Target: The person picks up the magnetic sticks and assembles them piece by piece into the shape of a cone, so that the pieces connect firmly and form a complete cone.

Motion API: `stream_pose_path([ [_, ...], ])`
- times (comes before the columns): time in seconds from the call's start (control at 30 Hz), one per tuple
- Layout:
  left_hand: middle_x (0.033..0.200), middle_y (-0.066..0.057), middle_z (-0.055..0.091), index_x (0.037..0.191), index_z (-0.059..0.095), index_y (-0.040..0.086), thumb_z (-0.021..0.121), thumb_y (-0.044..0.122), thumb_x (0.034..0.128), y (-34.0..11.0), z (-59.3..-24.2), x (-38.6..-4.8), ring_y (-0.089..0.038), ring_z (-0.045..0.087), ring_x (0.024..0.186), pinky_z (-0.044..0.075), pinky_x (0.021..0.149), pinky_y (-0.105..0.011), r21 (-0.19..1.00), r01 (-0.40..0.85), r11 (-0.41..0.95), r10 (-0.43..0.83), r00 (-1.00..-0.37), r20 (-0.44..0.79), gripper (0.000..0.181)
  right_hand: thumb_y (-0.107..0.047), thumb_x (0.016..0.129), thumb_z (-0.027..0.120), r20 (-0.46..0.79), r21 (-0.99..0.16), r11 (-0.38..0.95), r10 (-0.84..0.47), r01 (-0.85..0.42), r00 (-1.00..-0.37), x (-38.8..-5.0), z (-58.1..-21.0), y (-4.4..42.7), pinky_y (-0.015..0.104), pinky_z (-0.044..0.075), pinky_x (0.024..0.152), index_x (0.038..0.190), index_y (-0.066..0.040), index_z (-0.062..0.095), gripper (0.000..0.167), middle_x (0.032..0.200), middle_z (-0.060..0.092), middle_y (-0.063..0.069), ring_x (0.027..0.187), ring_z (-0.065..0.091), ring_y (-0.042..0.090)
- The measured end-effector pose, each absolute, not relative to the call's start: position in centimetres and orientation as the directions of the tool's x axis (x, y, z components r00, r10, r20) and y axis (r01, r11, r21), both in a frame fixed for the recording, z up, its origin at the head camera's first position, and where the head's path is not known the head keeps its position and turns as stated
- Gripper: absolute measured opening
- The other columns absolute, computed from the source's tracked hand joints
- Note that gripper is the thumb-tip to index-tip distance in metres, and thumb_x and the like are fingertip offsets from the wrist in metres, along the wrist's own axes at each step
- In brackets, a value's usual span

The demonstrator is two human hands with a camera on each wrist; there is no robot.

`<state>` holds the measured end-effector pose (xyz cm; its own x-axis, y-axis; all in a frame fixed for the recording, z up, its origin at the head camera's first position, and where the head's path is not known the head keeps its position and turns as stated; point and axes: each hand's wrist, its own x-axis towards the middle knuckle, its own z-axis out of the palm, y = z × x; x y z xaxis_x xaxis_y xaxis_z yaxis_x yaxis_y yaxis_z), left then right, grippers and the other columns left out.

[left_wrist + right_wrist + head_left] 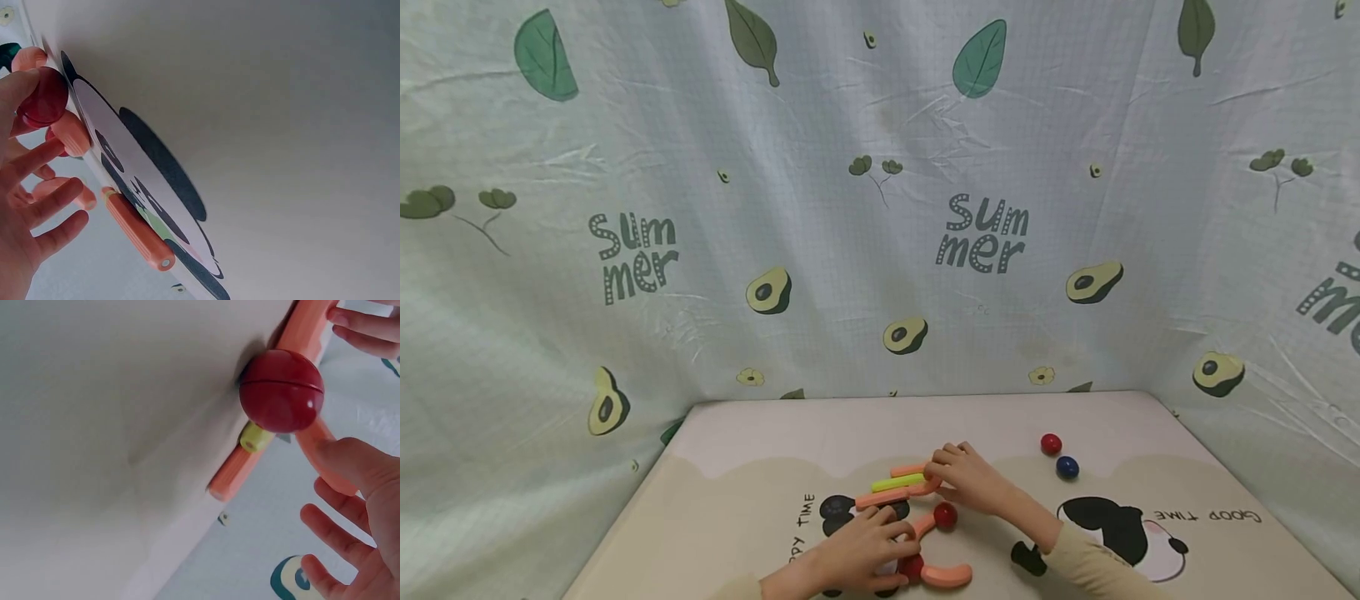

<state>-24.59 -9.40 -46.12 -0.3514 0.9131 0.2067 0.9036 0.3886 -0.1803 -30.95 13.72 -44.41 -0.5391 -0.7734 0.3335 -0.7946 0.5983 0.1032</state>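
My left hand (865, 557) pinches a red ball (47, 97) low on the table, its thumb on the ball and its other fingers spread. Curved orange sticks (947, 577) lie against that ball. Farther back, my right hand (967, 482) holds a curved orange stick (322, 453) between thumb and fingers. A second red ball (946, 516) sits between the hands, at the end of one curved stick. Left of the right hand lie a yellow-green stick (898, 482) and a straight orange stick (882, 497), with another orange stick (908, 470) behind them.
A loose red ball (1051, 444) and a blue ball (1067, 467) lie at the back right of the table (737, 450). Printed cartoon animals mark the tabletop. A patterned curtain (850, 250) hangs behind and at both sides.
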Motion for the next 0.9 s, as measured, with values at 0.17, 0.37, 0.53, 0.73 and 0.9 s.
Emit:
stream_pose_path([
  [0.17,0.104,0.011,0.053,0.110,0.054,0.028,0.045,0.047,0.0886,-9.3,-46.1,-24.7,-0.006,0.040,0.083,0.034,0.074,-0.018,-0.171,0.905,0.388,0.909,-0.346,0.232,0.030,-0.015,0.070,0.074,0.383,0.128,0.605,-0.762,-0.786,-0.523,-30.9,-44.4,14.9,0.031,0.039,0.077,0.096,-0.025,0.059,0.032,0.090,0.055,-0.008,0.086,0.048,0.010],
  [0.37,0.102,0.011,0.053,0.110,0.054,0.028,0.046,0.047,0.0881,-9.2,-46.1,-24.8,-0.006,0.040,0.084,0.035,0.078,-0.021,-0.160,0.903,0.399,0.903,-0.358,0.238,0.030,-0.014,0.069,0.074,0.431,0.195,0.601,-0.763,-0.775,-0.483,-31.2,-44.9,16.6,0.029,0.040,0.072,0.093,-0.022,0.060,0.029,0.089,0.055,-0.008,0.084,0.048,0.010],
  [0.53,0.104,0.012,0.053,0.111,0.054,0.029,0.045,0.047,0.0884,-9.1,-45.9,-25.0,-0.006,0.040,0.085,0.036,0.078,-0.022,-0.150,0.894,0.421,0.899,-0.389,0.203,0.030,-0.012,0.069,0.074,0.431,0.211,0.614,-0.757,-0.761,-0.491,-31.2,-45.3,17.8,0.029,0.039,0.069,0.089,-0.023,0.059,0.027,0.088,0.052,-0.007,0.083,0.047,0.010],
  [0.73,0.103,0.009,0.055,0.110,0.055,0.028,0.048,0.045,0.0879,-8.9,-46.0,-25.4,-0.012,0.046,0.097,0.040,0.081,-0.028,-0.172,0.887,0.429,0.892,-0.386,0.236,0.030,-0.011,0.070,0.072,0.362,0.163,0.650,-0.740,-0.743,-0.567,-31.0,-45.6,18.5,0.032,0.038,0.068,0.090,-0.029,0.058,0.030,0.083,0.055,-0.007,0.080,0.047,0.012],
  [0.9,0.102,0.009,0.054,0.108,0.053,0.029,0.046,0.046,0.0880,-8.7,-46.1,-25.4,-0.014,0.046,0.101,0.039,0.079,-0.028,-0.202,0.881,0.428,0.891,-0.375,0.256,0.027,-0.012,0.072,0.071,0.327,0.124,0.662,-0.730,-0.739,-0.600,-30.8,-45.7,18.8,0.031,0.037,0.068,0.091,-0.029,0.057,0.028,0.082,0.056,-0.007,0.081,0.046,0.012],
])
